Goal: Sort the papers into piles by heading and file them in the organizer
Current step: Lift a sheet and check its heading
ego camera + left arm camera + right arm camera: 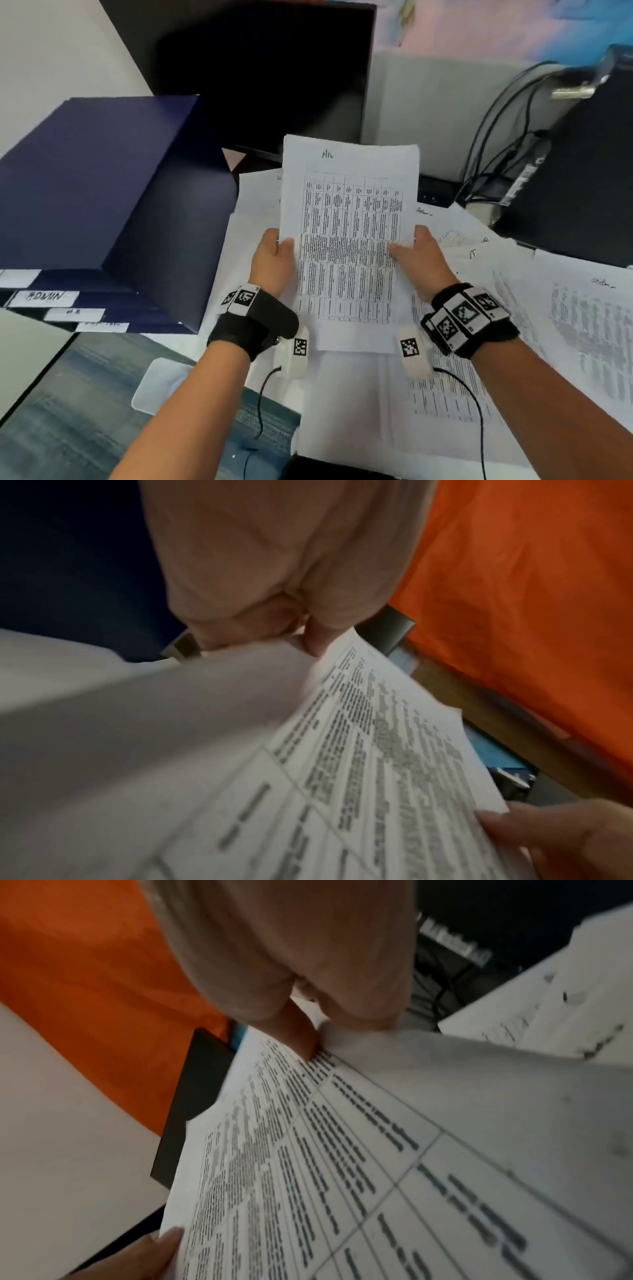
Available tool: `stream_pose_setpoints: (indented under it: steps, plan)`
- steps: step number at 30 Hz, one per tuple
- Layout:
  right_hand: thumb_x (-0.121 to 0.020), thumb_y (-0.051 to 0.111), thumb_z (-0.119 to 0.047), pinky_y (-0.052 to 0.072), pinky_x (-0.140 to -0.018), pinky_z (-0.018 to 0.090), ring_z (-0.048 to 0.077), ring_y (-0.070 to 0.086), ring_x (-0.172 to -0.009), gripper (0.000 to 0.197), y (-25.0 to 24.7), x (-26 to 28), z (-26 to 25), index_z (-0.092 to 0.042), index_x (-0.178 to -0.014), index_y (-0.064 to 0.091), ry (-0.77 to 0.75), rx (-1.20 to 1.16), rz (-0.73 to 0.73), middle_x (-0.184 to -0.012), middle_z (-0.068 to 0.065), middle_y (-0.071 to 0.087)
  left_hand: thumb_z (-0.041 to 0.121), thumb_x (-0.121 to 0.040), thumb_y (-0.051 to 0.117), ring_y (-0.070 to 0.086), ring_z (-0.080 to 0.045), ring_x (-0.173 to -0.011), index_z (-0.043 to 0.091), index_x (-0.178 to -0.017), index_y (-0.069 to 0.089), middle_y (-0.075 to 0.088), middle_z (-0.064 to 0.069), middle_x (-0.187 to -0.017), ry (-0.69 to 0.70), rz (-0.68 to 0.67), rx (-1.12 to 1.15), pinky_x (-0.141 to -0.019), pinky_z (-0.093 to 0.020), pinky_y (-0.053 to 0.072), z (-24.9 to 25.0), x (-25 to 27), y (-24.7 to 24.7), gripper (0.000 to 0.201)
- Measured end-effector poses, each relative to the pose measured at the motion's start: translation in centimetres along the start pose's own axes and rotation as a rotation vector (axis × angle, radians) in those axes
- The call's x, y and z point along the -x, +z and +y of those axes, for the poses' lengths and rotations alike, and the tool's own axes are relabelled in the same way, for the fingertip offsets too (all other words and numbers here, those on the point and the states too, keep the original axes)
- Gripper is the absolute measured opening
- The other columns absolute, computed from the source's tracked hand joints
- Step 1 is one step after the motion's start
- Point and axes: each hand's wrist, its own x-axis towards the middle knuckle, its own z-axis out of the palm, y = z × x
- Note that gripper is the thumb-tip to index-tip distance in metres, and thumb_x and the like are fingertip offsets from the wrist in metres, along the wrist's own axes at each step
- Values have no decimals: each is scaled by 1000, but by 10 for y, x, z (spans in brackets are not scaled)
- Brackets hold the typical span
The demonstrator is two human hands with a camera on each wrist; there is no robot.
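I hold a thin sheaf of printed papers [349, 219] upright over the desk, its top sheet a table with a handwritten heading. My left hand [275, 255] pinches its left edge, thumb on the front. My right hand [416, 255] pinches the right edge the same way. The left wrist view shows the sheaf [377, 750] and the left thumb on it; the right wrist view shows the sheaf [325, 1164] with the right thumb on the print. A dark blue organizer [102, 192] with white tier labels, one reading ADMIN [46, 296], stands to the left.
Loose printed sheets [548, 325] cover the desk to the right and beneath the held sheaf. A dark monitor [274, 68] stands behind, and a black computer case [579, 192] with cables at the right. A clear plastic piece [161, 387] lies near the front edge.
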Motion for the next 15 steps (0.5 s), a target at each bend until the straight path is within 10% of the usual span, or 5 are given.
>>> stream_pose_setpoints:
  steps: [6, 9, 15]
  plan:
    - [-85, 38, 7, 52, -80, 32, 22, 59, -89, 29, 66, -1, 37, -10, -101, 56, 159, 214, -211, -103, 9, 61, 13, -93, 42, 55, -22, -72, 20, -117, 44, 58, -4, -81, -175, 173, -52, -66, -33, 44, -57, 0, -37, 25]
    - [-86, 32, 8, 47, -77, 31, 21, 54, -87, 30, 96, 5, 41, -9, -97, 55, 189, 289, -242, -98, 8, 58, 0, -89, 37, 56, -24, -67, 32, -107, 47, 58, -6, -82, -144, 162, -183, -64, -35, 49, -86, 0, -56, 38]
    - [-84, 39, 4, 52, -82, 36, 29, 60, -97, 31, 134, 10, 46, 5, -108, 59, 240, 480, -247, -110, 17, 63, -7, -87, 37, 57, -33, -108, 8, -120, 56, 52, -16, -126, -240, -84, -559, -93, -36, 47, -111, -15, -72, 41]
